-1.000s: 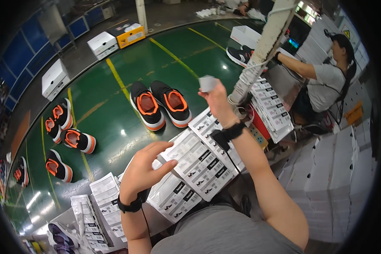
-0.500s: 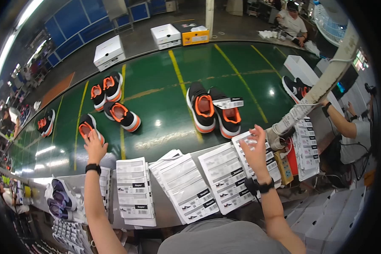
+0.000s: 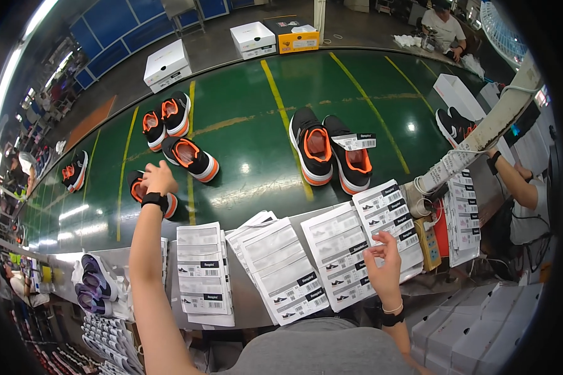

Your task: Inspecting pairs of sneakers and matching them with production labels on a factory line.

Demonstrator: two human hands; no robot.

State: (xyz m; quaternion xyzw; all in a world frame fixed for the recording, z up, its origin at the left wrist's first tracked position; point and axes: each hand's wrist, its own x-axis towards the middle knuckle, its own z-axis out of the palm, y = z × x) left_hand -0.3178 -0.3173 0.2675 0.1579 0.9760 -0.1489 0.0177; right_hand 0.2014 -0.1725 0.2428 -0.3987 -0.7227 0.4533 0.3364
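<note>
My left hand (image 3: 161,180) is over a black and orange sports shoe (image 3: 137,187) on the green belt, hiding its middle. Its fingers look spread; whether they touch the shoe I cannot tell. Just beyond that hand sits another such shoe (image 3: 191,158), with a pair of the same kind (image 3: 171,116) behind it. Above stacks of printed label sheets (image 3: 341,262) hovers my right hand (image 3: 385,265), fingers bent and apart, nothing visible between them. Farther up, a pair of black and orange shoes (image 3: 314,147) stands side by side, a paper tag (image 3: 356,142) lying across the right one.
White shoe boxes (image 3: 167,65) and a yellow-black box (image 3: 297,39) line the belt's far edge. A pale post (image 3: 488,137) slants across the right side. Purple shoes (image 3: 96,284) lie at lower left. Co-workers (image 3: 444,31) are at the far right and right.
My left hand has shifted up and right over the shoe, covering more of it. My right hand has come down toward me, its fingers bending more. The whole view has shifted slightly.
</note>
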